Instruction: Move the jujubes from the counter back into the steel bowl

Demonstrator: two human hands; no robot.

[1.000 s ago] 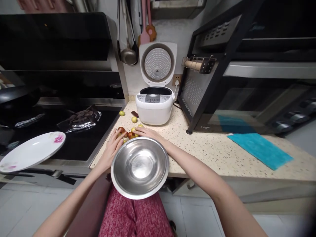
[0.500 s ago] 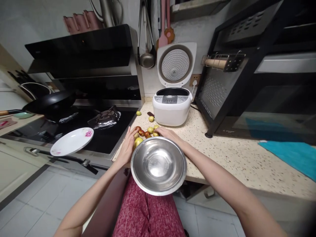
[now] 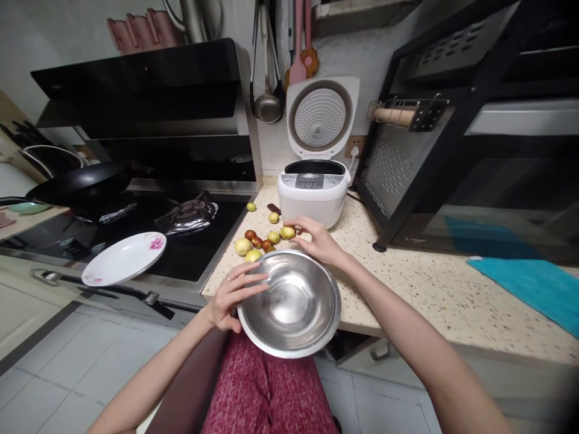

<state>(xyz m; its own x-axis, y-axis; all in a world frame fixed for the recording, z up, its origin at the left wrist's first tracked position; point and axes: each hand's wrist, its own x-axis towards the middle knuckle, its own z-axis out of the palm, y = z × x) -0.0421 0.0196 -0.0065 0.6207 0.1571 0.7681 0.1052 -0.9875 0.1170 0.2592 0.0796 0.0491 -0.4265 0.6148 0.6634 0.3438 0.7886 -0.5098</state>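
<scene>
A shiny steel bowl (image 3: 289, 337) sits in front of my body at the counter's front edge; its inside shows nothing in it. My left hand (image 3: 230, 293) is at the bowl's left side, fingers stretched over the rim and thumb apart below. Beyond the bowl, my right hand (image 3: 319, 241) pinches a yellow-green jujube (image 3: 287, 232) between thumb and fingers. Several more jujubes lie in a loose group on the counter, some pale green like this jujube (image 3: 242, 246), others red-brown like this one (image 3: 250, 234).
Behind the fruit stands a white rice cooker (image 3: 312, 202) with its lid up. A white plate (image 3: 124, 259) rests at the stove's (image 3: 181, 241) front edge, and a black wok (image 3: 85, 187) is on the far burner. To the right are a black rack (image 3: 393, 181) and a blue cloth (image 3: 525, 286).
My left hand has moved back from the fruit to the bowl's left rim. My right hand has risen slightly with a jujube in its fingers. The view has shifted a little.
</scene>
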